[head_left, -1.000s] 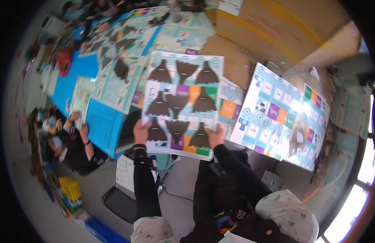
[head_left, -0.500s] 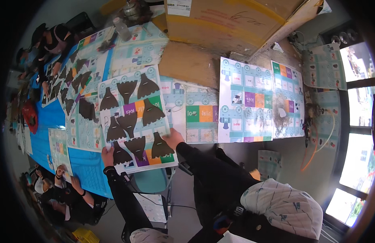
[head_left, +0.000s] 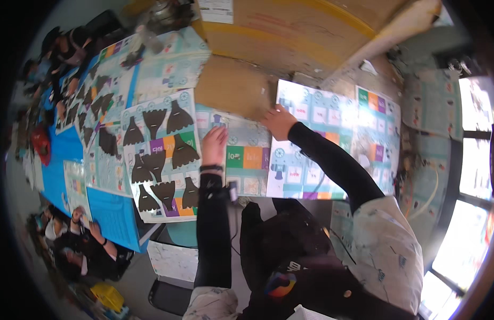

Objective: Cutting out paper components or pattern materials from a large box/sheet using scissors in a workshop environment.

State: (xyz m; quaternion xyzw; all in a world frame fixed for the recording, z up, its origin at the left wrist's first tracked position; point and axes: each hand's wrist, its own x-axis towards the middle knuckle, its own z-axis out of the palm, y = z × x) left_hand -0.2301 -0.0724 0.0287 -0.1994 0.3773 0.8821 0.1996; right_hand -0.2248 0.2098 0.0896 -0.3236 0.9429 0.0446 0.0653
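A large printed sheet (head_left: 167, 125) with several dark brown fan-shaped pieces on it lies on the table to the left, its near edge beyond the table edge. My left hand (head_left: 215, 145) is raised just to its right, fingers stretched out with nothing in them. My right hand (head_left: 279, 122) is at the left edge of another printed sheet (head_left: 316, 125), near its upper corner. Blur hides whether its fingers grip that edge. Between my hands a similar sheet (head_left: 249, 136) lies flat, with green, orange and purple blocks.
Flat brown cardboard (head_left: 233, 88) and a big cardboard box (head_left: 289, 32) are on the far side. Blue covering (head_left: 111, 213) shows at the left, with more sheets and dark pieces. Other people (head_left: 92, 242) work along the left. A red item (head_left: 40, 146) lies by them.
Both hands have let go of the sheet with dark pieces, which now rests on the table. My right hand has moved up and right to the other sheet; my left has risen. The view has shifted.
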